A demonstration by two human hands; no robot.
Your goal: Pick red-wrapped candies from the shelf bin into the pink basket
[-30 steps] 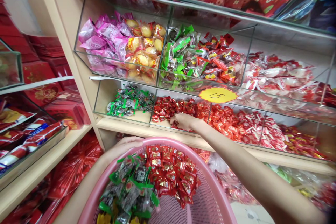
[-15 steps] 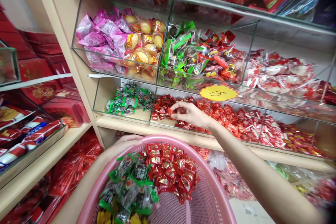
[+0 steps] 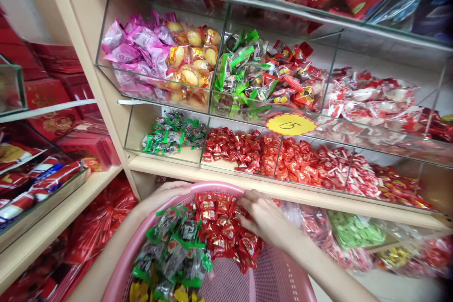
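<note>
My left hand [image 3: 171,192] grips the far left rim of a pink plastic basket [image 3: 295,269], its fingers laid over the edge. Inside the basket, red-and-gold wrapped candies [image 3: 221,224] are piled at the far side. Clear packets with green ends [image 3: 173,250] fill its left part, with yellow-wrapped pieces [image 3: 141,291] below them. Over the right edge of the red pile, just inside the rim, is my right hand [image 3: 260,214]. Its fingers are bent around a red-wrapped candy, mostly hidden by the hand and hard to tell from the pile.
Ahead, a glass-fronted bin of red candies [image 3: 233,146] sits on a wooden shelf [image 3: 212,173], beside green-wrapped candies [image 3: 173,134]. Above are purple packets [image 3: 138,52] and a yellow price tag [image 3: 291,124]. A wooden upright [image 3: 83,56] stands at the left.
My right hand has come down and back from the red candy bin, where it pinched a candy, into the basket. My left hand keeps its hold on the rim.
</note>
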